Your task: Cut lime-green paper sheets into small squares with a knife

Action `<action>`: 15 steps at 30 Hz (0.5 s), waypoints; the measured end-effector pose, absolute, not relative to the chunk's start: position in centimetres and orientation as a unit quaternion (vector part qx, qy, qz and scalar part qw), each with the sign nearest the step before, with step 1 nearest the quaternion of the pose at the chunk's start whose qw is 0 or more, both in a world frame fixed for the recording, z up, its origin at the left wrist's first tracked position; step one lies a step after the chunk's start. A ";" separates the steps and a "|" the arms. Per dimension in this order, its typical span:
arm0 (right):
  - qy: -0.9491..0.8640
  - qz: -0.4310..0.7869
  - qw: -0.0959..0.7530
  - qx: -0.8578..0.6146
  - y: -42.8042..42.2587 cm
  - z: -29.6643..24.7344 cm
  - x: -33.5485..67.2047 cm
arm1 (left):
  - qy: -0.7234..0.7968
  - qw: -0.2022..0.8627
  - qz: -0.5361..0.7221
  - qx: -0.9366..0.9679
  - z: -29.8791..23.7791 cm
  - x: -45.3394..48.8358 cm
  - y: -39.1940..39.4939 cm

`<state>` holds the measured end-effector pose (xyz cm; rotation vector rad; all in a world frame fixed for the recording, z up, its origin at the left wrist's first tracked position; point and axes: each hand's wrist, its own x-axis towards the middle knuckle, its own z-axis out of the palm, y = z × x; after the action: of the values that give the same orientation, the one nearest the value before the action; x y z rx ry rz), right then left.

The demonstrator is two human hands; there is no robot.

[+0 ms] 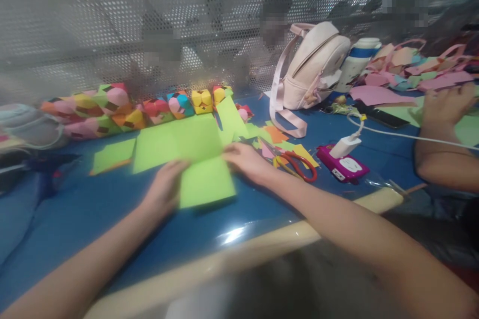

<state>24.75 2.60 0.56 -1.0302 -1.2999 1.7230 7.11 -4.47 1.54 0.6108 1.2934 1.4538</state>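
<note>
A bright green sheet of paper (207, 184) with a crease across it is held between my two hands above the blue tabletop. My left hand (167, 183) is closed on its left edge, the fingers somewhat blurred. At the right edge, close to the crease, my right hand (245, 160) pinches the paper between thumb and fingers. More green paper (155, 147) lies flat just behind, partly covered by the held sheet. Red-handled scissors (301, 165) rest among coloured paper scraps (275, 134) to the right of my right hand.
Folded paper blocks (119, 102) line the perforated metal screen (209, 25). A pale backpack (316, 67), a bottle (355, 62) and a purple power socket (346, 164) with a white plug stand right. Another person's hand (445, 104) rests at far right, near pink paper (381, 95).
</note>
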 end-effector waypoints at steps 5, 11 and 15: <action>-0.563 0.628 0.377 -0.383 2.8 0.0 25.0 | 0.540 0.509 0.604 0.291 0.0 6.2 -4.3; -0.559 0.650 0.374 -0.354 2.7 -0.3 25.0 | 0.547 0.489 0.611 0.298 -0.8 5.1 -3.7; -0.546 0.665 0.374 -0.347 2.7 -0.5 24.9 | 0.544 0.498 0.611 0.289 0.2 5.7 -3.8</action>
<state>24.87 2.68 -0.54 -0.8892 -1.3974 1.7031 5.69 -3.79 0.21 0.6982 1.3155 1.4777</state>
